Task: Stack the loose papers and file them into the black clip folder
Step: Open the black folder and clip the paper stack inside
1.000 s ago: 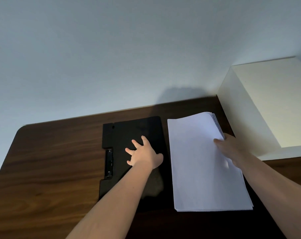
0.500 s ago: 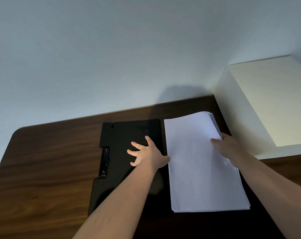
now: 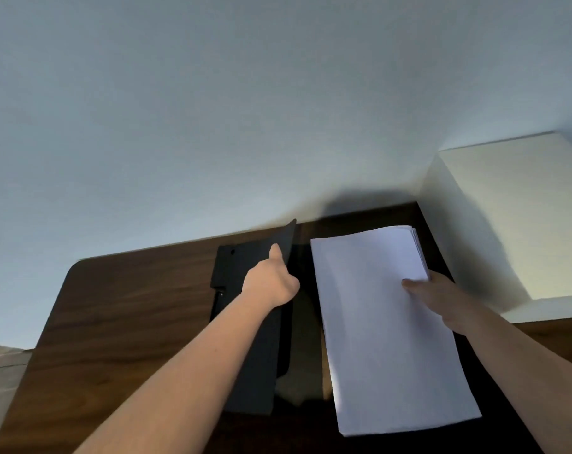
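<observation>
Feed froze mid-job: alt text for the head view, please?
The left hand holds the cover of the black clip folder tilted up by its edge; the right hand pinches the paper stack beside it, all on a wooden table.

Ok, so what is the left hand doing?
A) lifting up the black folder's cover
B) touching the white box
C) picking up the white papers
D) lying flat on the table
A: the left hand pinches the black folder cover, which tilts up off the table; the right hand is the one at the white papers, thumb on top.
</observation>
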A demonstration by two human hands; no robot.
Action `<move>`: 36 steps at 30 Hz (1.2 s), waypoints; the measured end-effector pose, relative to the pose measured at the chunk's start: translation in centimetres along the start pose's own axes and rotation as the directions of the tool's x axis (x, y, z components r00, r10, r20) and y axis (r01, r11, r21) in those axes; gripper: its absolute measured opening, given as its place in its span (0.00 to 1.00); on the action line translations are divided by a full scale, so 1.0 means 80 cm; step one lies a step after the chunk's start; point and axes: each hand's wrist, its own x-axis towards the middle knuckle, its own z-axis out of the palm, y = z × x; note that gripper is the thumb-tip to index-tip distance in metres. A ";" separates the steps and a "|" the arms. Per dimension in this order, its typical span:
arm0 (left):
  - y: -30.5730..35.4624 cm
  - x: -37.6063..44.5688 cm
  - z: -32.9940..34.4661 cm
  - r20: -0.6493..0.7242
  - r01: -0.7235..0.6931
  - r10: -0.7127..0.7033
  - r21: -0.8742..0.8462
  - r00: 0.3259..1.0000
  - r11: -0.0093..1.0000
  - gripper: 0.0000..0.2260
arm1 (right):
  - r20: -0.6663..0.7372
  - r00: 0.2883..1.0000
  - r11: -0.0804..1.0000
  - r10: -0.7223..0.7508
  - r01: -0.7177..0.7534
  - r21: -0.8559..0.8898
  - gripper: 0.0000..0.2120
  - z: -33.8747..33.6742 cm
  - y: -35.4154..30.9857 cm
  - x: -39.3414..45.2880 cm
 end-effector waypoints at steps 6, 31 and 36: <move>-0.066 -0.029 -0.095 -0.295 -0.021 -0.011 -0.107 0.955 0.994 0.30 | 0.060 0.998 1.000 -0.012 0.013 -0.023 0.16 0.051 -0.043 -0.008; -0.187 0.043 0.033 -0.112 0.157 -0.176 -0.160 0.978 0.975 0.21 | 0.077 0.997 0.957 -0.017 0.039 -0.289 0.19 0.138 -0.062 0.034; -0.151 0.059 0.067 -0.098 0.277 -0.287 -0.103 0.953 0.955 0.35 | 0.102 0.994 0.951 -0.047 0.076 -0.300 0.19 0.142 -0.067 0.044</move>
